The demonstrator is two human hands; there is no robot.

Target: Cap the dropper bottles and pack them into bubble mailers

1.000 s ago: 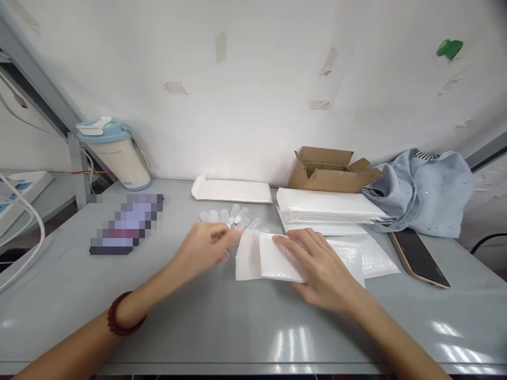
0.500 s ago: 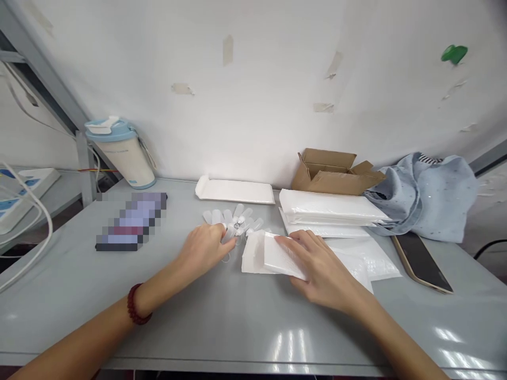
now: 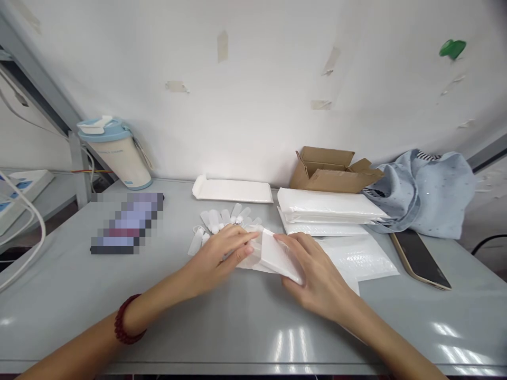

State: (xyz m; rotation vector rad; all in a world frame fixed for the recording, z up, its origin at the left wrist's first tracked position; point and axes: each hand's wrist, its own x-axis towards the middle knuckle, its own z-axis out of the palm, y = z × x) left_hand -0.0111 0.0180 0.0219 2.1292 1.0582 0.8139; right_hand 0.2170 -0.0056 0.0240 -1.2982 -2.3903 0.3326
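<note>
Where hands meet, clips point(image 3: 222, 219) behind mailer point(image 3: 273, 254)

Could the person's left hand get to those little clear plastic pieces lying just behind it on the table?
Probably yes. The left hand rests at the open end of the white mailer, and the clear plastic pieces lie just beyond its fingers on bare grey table. Nothing stands between them.

Both hands close together, left point(image 3: 216, 256) fingers extended rightward, right point(image 3: 312, 272) fingers curled, forearms converging
</note>
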